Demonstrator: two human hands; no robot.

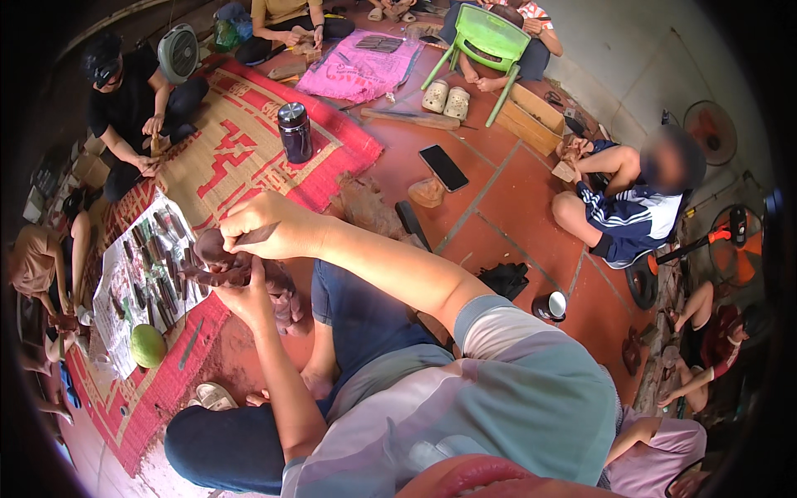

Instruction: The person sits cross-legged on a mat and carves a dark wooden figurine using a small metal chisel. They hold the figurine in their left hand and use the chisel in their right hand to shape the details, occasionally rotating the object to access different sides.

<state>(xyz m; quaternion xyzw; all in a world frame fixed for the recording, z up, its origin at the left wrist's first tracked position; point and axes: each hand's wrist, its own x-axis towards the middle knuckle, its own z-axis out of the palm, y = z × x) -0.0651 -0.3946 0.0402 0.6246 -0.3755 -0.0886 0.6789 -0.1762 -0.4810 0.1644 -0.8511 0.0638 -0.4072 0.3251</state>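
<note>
A reddish-brown carved figure, with a rounded top, is held up in front of my lap. My left hand is closed around its lower part. Over its top edge, my right hand pinches a small flat brown piece that looks like sandpaper; its far end is hidden by my fingers. Just beneath my hands, another brown carved piece rests by my leg. Beside the figure, on a printed sheet, lie several dark slim carving tools.
A red and tan mat carries a dark flask, a green round fruit and a blade. On the tiles are a phone, a mug, clogs and a green chair. Several people sit around.
</note>
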